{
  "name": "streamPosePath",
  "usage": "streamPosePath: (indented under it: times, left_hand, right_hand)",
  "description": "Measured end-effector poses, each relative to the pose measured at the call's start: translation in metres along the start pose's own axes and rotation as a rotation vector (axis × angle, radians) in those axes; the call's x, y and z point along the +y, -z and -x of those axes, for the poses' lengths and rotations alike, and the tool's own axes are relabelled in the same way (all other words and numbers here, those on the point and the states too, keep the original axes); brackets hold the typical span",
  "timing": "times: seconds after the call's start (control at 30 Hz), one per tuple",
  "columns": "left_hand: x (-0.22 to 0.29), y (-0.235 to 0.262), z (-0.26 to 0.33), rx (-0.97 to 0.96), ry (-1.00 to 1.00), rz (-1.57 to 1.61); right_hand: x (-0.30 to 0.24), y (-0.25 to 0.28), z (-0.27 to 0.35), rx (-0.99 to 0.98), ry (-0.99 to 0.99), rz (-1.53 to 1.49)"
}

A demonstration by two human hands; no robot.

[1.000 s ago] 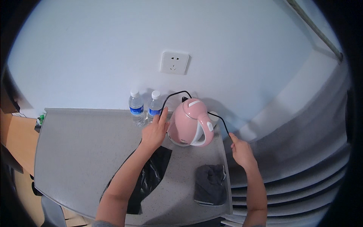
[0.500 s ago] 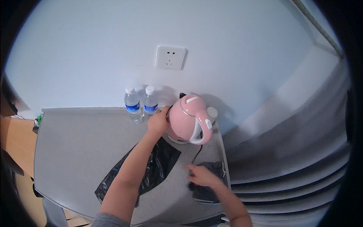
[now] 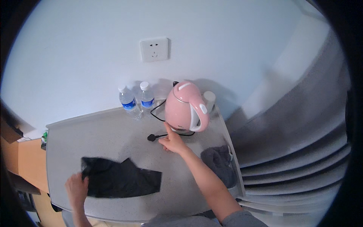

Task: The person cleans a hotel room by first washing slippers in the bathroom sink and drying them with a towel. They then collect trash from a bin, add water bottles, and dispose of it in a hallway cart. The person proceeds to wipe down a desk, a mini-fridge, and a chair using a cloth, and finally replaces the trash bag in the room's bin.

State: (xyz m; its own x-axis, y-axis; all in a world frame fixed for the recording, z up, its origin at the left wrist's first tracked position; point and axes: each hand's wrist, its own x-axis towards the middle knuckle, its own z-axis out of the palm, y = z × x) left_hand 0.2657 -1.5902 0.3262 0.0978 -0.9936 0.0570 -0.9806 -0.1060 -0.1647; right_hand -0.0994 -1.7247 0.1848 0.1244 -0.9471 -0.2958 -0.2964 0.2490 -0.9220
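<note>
- Two bare forearms rise from the lower edge over a grey speckled countertop (image 3: 113, 132); the right arm stretches forward and the left stays low at the near-left corner.
- Right hand (image 3: 173, 142): loosely curled, index finger extended and touching the base of the pink electric kettle (image 3: 186, 107), which stands at the back right, near the wall. It grips nothing.
- Left hand (image 3: 76, 188): closed on the left edge of a black plastic bag (image 3: 121, 178) lying flat on the counter; its fingertips are hidden beneath the bag.
- The kettle's black power cord (image 3: 159, 113) loops beside it, the plug (image 3: 151, 137) lying unplugged just left of the right hand.
- A dark grey cloth (image 3: 219, 162) lies partly behind the right forearm.
- Two water bottles (image 3: 137, 99) stand below the wall socket (image 3: 154, 49).
</note>
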Motion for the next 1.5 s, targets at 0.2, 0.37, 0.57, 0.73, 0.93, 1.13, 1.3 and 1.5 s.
streamPosePath:
  times: [0.2, 0.37, 0.57, 0.73, 0.93, 1.13, 1.3, 1.5]
  left_hand:
    - [0.007, -0.016, 0.094, 0.099, 0.093, 0.593]
    - [0.056, -0.048, 0.129, -0.042, 0.114, 0.835]
    - [0.096, -0.045, 0.142, 0.004, -0.023, 0.793]
    - [0.068, -0.052, 0.172, -0.080, 0.006, 0.851]
    - [-0.058, -0.171, 0.304, -0.852, 0.745, 1.278]
    - [-0.206, -0.354, 0.624, -1.347, 0.268, 0.534]
    - [-0.262, -0.293, 0.462, -0.500, 0.569, 0.512]
    - [-0.342, -0.318, 0.529, -0.012, 1.161, 1.130]
  right_hand:
    - [0.038, 0.046, 0.152, 0.490, 0.451, 0.907]
    - [0.080, 0.062, 0.149, 0.476, 0.307, 1.050]
    - [0.081, 0.133, 0.020, 0.456, 0.362, 1.146]
    - [0.099, 0.105, 0.087, 0.428, 0.563, 0.954]
    - [0.151, 0.062, 0.254, 0.511, 0.455, 0.886]
    - [0.084, -0.154, 0.203, 0.431, 0.532, 0.879]
    - [-0.010, -0.448, 0.164, -0.251, 1.175, 0.660]
    - [-0.024, -0.444, 0.150, -0.335, 1.102, 0.680]
